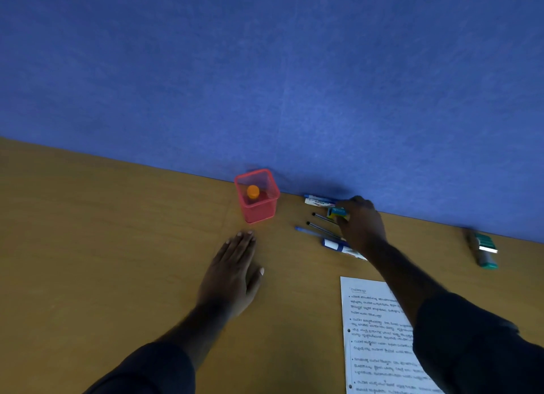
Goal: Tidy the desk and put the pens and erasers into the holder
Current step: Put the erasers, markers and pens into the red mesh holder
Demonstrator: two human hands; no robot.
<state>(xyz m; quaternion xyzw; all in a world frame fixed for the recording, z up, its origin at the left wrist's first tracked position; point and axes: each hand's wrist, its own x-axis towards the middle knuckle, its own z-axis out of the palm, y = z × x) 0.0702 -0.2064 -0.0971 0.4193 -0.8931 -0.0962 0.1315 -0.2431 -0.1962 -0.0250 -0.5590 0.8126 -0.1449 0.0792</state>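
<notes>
A brown wooden bench (117, 246) fills the lower half of the frame, backed by a blue fabric partition wall (265, 70) across the top. Just above the centre stands a red mesh square holder (257, 196), upright against the wall, with a round orange-topped item (253, 191) inside it. The left hand (234, 271) lies flat on the bench below the holder, palm down, fingers straight and together, holding nothing, the fingertips near the holder's base but apart from it. To the right of the holder, the right hand (360, 223) reaches in from the lower right, its fingers curled around a small blue and yellow eraser (338, 212) at the bench surface. Around that hand lie the pens: a blue and white marker (319, 200) along the wall, two thin black pens (322, 223) and a blue pen (307, 231) slanting beneath it, and another blue and white marker (338, 246) partly hidden under the wrist. A white printed sheet of paper (374, 334) sits at the lower right, partly covered by the dark sleeve (471, 349). At the far right edge, near the wall, rests a green and grey stapler-like object (484, 249), blurred.
</notes>
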